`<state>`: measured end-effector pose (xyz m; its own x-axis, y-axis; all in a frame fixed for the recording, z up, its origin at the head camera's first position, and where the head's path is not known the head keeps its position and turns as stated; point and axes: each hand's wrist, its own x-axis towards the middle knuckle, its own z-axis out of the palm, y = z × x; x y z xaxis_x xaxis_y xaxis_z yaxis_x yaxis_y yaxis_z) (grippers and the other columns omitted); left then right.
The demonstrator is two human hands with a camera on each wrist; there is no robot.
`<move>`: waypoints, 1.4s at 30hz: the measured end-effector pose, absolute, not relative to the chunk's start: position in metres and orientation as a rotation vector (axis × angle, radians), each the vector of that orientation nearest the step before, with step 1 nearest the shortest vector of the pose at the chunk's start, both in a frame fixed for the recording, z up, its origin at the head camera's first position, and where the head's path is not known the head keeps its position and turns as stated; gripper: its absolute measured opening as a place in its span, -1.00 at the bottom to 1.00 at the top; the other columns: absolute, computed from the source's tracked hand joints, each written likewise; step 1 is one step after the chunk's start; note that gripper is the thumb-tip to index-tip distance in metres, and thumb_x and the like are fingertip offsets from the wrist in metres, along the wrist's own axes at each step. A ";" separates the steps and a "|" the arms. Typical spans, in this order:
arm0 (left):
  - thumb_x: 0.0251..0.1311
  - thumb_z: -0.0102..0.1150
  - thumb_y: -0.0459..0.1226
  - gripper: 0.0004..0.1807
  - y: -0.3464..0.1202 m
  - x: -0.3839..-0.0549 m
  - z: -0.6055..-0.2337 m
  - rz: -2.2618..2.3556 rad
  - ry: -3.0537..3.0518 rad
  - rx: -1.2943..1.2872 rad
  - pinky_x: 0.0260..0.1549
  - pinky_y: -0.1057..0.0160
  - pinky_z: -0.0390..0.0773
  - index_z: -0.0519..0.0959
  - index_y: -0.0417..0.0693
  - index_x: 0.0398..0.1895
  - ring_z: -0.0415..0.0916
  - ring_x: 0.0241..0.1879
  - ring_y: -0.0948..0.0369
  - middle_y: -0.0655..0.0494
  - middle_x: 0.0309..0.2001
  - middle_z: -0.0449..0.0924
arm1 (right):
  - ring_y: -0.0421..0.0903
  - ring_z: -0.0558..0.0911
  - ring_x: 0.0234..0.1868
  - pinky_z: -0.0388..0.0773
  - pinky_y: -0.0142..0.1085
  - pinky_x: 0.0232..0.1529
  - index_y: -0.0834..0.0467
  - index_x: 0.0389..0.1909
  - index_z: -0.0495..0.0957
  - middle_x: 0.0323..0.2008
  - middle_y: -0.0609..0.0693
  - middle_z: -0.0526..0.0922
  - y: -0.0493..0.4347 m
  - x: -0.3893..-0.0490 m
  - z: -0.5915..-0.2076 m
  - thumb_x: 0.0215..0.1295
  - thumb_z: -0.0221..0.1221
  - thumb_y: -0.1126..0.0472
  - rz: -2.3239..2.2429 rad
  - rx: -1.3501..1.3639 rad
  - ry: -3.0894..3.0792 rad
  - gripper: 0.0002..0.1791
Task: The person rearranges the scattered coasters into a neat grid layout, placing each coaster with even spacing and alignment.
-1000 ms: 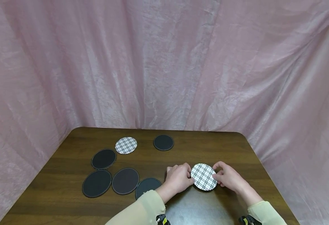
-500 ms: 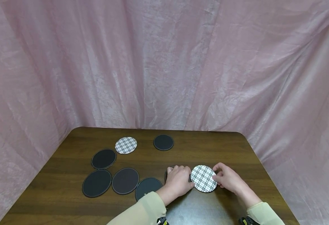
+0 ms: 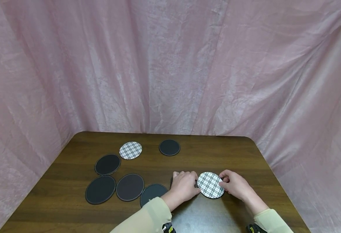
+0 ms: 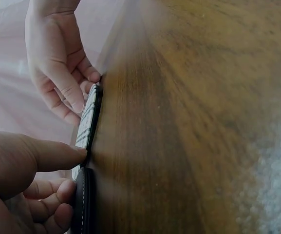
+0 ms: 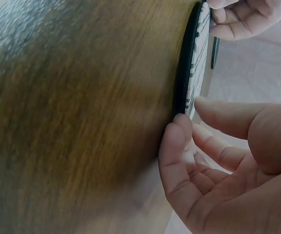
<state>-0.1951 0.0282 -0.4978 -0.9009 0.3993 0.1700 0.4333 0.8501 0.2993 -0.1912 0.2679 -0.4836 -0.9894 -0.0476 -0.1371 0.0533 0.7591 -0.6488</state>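
Note:
A round coaster with a white plaid face (image 3: pixel 211 185) lies on the wooden table between my hands. With thumb over its face and fingertips at the rim, my right hand (image 3: pixel 238 186) pinches its right edge. My left hand (image 3: pixel 184 187) has its thumb against the opposite edge of the plaid coaster. Its other fingers rest loosely curled over a dark stitched coaster (image 4: pixel 84 204), most of which they hide in the head view. Seen from the left wrist, the two coasters sit edge to edge.
Several dark round coasters lie to the left, among them a brownish one (image 3: pixel 130 187) and a black one (image 3: pixel 100 190). Farther back are another plaid coaster (image 3: pixel 130 150) and a dark one (image 3: pixel 169 147). Pink curtains (image 3: pixel 170 64) hang behind the table (image 3: pixel 57 207).
The plaid coaster has come slightly toward me and settled lower, the right hand moving along with it. The left fingers have drawn back from its rim over the dark coaster.

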 end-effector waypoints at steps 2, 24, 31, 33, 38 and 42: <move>0.10 0.72 0.02 -0.63 0.028 -0.195 -0.497 -0.500 -2.925 -0.656 -0.07 0.04 0.39 0.75 0.09 -0.18 0.60 -0.26 0.23 0.32 -0.39 0.64 | -0.11 0.62 -0.46 0.58 -0.19 -0.38 0.25 0.05 0.67 -0.30 -0.02 0.62 0.268 -0.191 -0.483 0.37 0.47 0.30 -1.037 -0.004 2.813 -0.70; 0.19 0.66 -0.04 -0.69 0.028 -0.198 -0.502 -0.482 -2.923 -0.690 -0.06 0.07 0.37 0.77 0.10 -0.12 0.59 -0.26 0.26 0.31 -0.35 0.68 | -0.08 0.55 -0.29 0.49 -0.11 -0.19 0.23 0.04 0.69 -0.27 -0.04 0.62 0.270 -0.192 -0.483 0.29 0.55 0.24 -0.923 -0.060 2.864 -0.63; 0.23 0.62 -0.08 -0.75 0.028 -0.198 -0.502 -0.510 -2.923 -0.690 -0.06 0.07 0.38 0.76 0.09 -0.14 0.57 -0.28 0.27 0.32 -0.40 0.65 | -0.07 0.53 -0.26 0.47 -0.10 -0.17 0.23 0.05 0.69 -0.26 -0.04 0.61 0.270 -0.193 -0.485 0.29 0.55 0.24 -0.907 -0.074 2.874 -0.63; 0.22 0.60 -0.09 -0.76 0.028 -0.197 -0.502 -0.517 -2.926 -0.687 -0.06 0.07 0.38 0.77 0.08 -0.15 0.57 -0.29 0.27 0.32 -0.41 0.64 | -0.08 0.53 -0.27 0.47 -0.10 -0.17 0.23 0.05 0.69 -0.26 -0.04 0.61 0.270 -0.193 -0.485 0.29 0.55 0.24 -0.910 -0.078 2.872 -0.62; 0.23 0.61 -0.09 -0.76 0.027 -0.197 -0.500 -0.539 -2.933 -0.684 -0.07 0.07 0.37 0.77 0.08 -0.15 0.57 -0.28 0.27 0.33 -0.43 0.62 | -0.08 0.53 -0.28 0.47 -0.12 -0.19 0.22 0.03 0.69 -0.28 -0.04 0.60 0.275 -0.194 -0.488 0.28 0.56 0.20 -0.949 -0.119 2.852 -0.62; 0.23 0.61 -0.08 -0.77 0.027 -0.196 -0.498 -0.551 -2.920 -0.688 -0.08 0.07 0.37 0.78 0.08 -0.16 0.57 -0.29 0.27 0.33 -0.43 0.63 | -0.08 0.52 -0.30 0.46 -0.13 -0.21 0.24 0.02 0.68 -0.30 -0.03 0.59 0.280 -0.196 -0.493 0.28 0.55 0.20 -0.954 -0.164 2.852 -0.62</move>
<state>-0.1962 0.0270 -0.4981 -0.8942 0.4144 0.1691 0.4476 0.8332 0.3247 -0.1957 0.2799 -0.4934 -0.9857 -0.1435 -0.0884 -0.0615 0.7944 -0.6043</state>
